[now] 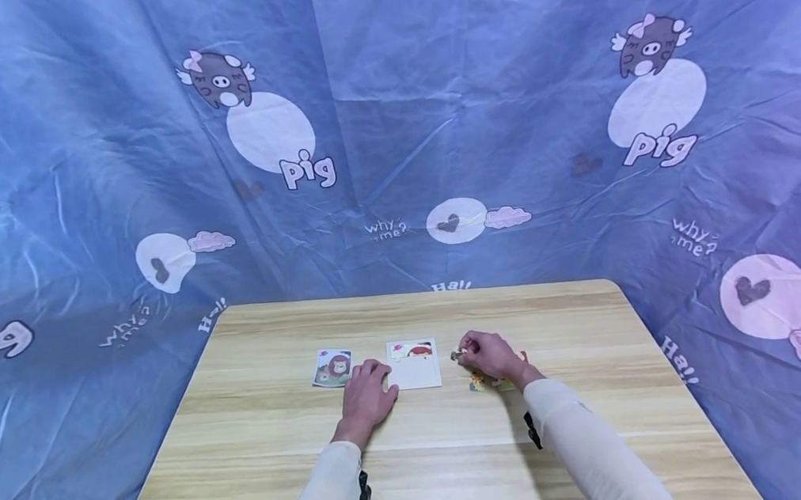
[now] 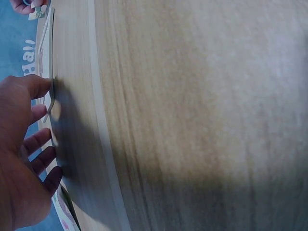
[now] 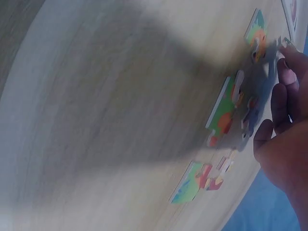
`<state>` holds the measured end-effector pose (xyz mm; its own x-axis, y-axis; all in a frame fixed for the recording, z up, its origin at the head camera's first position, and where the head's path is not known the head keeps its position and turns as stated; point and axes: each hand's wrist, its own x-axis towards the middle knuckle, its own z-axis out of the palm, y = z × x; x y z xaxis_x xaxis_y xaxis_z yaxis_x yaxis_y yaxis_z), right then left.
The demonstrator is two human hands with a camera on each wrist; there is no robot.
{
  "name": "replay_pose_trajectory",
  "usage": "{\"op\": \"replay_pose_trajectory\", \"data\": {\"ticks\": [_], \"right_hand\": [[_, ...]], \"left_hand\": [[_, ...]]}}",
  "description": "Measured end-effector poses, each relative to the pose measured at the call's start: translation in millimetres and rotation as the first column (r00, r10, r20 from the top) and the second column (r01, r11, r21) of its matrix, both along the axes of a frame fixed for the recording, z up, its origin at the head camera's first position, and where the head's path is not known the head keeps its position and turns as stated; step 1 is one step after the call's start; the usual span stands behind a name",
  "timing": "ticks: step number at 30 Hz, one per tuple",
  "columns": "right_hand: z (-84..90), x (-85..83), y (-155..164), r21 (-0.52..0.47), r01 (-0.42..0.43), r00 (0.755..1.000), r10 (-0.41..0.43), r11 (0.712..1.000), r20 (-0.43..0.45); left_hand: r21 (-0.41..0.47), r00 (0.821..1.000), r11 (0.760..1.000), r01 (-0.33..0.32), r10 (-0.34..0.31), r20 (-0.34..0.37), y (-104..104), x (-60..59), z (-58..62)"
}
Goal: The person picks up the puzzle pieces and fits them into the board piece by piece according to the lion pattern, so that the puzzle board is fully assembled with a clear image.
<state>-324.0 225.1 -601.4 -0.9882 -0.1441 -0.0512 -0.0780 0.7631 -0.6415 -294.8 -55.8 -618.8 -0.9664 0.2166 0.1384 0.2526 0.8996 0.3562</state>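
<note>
Left hand [image 1: 368, 392]: flat on the wooden table [image 1: 261, 453], fingers relaxed and spread, tips touching the lower left edge of the white puzzle board [image 1: 414, 372]. Right hand [image 1: 493, 355]: fingers curled, pinching 1 small puzzle piece [image 1: 457, 354] just right of the board. Loose puzzle pieces [image 3: 226, 113]: several, lying under and beside the right hand. Picture card [image 1: 332, 367]: just left of the board, beyond the left hand. Blue printed cloth [image 1: 389, 124]: behind the table.
</note>
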Motion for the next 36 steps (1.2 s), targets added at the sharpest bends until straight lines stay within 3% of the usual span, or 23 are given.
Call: {"op": "replay_pose_trajectory", "data": {"ticks": [10, 19, 27, 36], "right_hand": [[3.2, -3.0, -23.8, -0.068, -0.02, 0.999, 0.022, 0.998, 0.024], [1.5, -4.0, -41.9, -0.044, -0.089, 0.996, 0.087, 0.995, -0.037], [-1.3, -5.1, -60.6, -0.013, -0.12, 0.989, 0.118, 0.993, -0.092], [-0.7, -6.2, -78.0, -0.042, -0.148, 0.985, 0.144, 0.988, -0.092]], "left_hand": [[-0.007, 1.0, 1.0, -0.008, 0.008, 0.019, 1.0, -0.6, -1.9], [-0.012, 1.0, 1.0, -0.013, 0.014, 0.027, 1.3, -0.2, -1.2], [-0.016, 1.0, 1.0, -0.01, 0.01, -0.009, 0.4, 0.3, -3.2], [-0.01, 1.0, 1.0, -0.002, 0.002, -0.014, 1.2, 1.0, -3.0]]}}
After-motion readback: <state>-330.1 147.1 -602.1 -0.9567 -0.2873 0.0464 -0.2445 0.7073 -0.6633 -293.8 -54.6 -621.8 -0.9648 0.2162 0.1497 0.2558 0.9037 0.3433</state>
